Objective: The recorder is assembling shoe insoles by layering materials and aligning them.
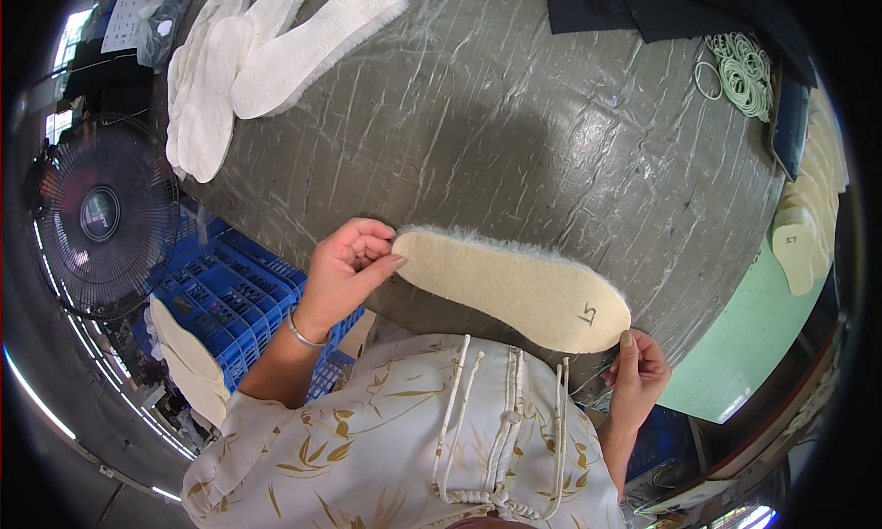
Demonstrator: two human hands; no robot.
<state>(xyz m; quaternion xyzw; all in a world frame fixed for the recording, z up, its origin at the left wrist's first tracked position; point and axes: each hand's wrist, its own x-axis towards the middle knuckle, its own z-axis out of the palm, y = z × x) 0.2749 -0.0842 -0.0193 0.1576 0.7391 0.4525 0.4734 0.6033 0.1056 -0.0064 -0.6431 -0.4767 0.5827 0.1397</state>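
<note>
Cream felt insole point(514, 290) with fuzzy edge, both hands pinching its ends.

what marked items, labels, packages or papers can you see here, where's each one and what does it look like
Handwritten mark: dark ink, heel end of the cream insole held between left hand and right hand.
Second mark: on a cream insole stack, right table edge.
Clear plastic bag and white printed sheet: top left, too blurred to describe further.
</note>
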